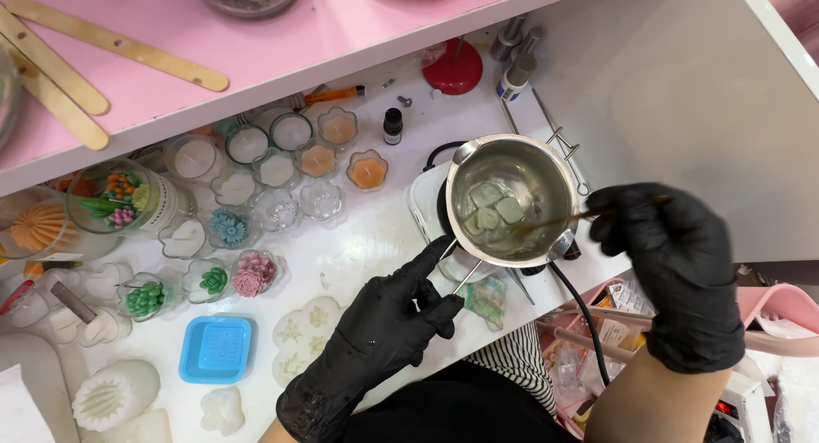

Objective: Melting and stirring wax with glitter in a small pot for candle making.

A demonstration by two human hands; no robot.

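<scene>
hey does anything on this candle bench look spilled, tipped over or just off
Nothing looks spilled or broken. The metal pot sits level on the small hotplate, wax chunks partly melted inside. The right hand holds a stir stick in it; the left hand touches the pot's handle. Only the shelf is crowded.

Metal melting pot (510,197) sits on a small hot plate (424,206), between the two hands. Wax chunks (493,211) lie in the pot. Right hand (674,255) right of pot, its stirring stick (554,220) reaching into it. Left hand (392,319) below-left, forefinger at the pot handle (469,275). Small candle cups (281,174) cluster left of the left hand; square silicone mould (216,349) nearer, further left.
</scene>
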